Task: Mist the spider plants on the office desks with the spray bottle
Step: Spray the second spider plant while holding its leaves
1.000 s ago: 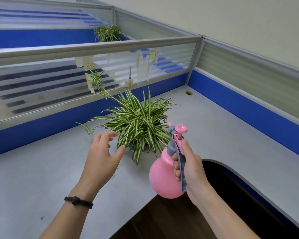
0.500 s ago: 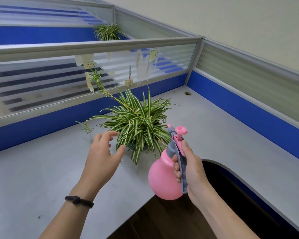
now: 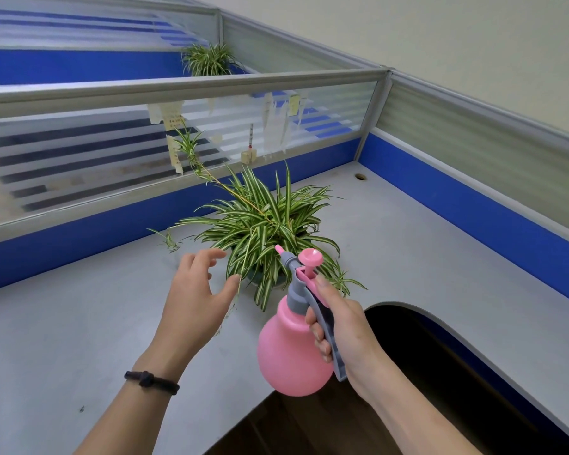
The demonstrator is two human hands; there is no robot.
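A striped green-and-white spider plant [image 3: 260, 224] stands in a pot on the grey desk [image 3: 63, 323], with one long runner reaching up toward the partition. My right hand [image 3: 342, 326] grips the grey handle of a pink spray bottle [image 3: 289, 349], thumb on top by the pink pump knob, nozzle aimed at the leaves. My left hand [image 3: 197, 297] hovers open just left of the plant, thumb tip touching a drooping leaf. A second spider plant [image 3: 209, 59] shows beyond the partition on another desk.
A frosted glass partition [image 3: 178, 90] with blue lower panels and several stuck paper notes runs behind the plant; another walls the right side. A cable hole [image 3: 360, 176] sits in the far corner. The desk's curved front edge [image 3: 440, 323] cuts in below my right hand.
The bottle has edged slightly left and toward the plant. My left hand has stayed in about the same place beside the leaves.
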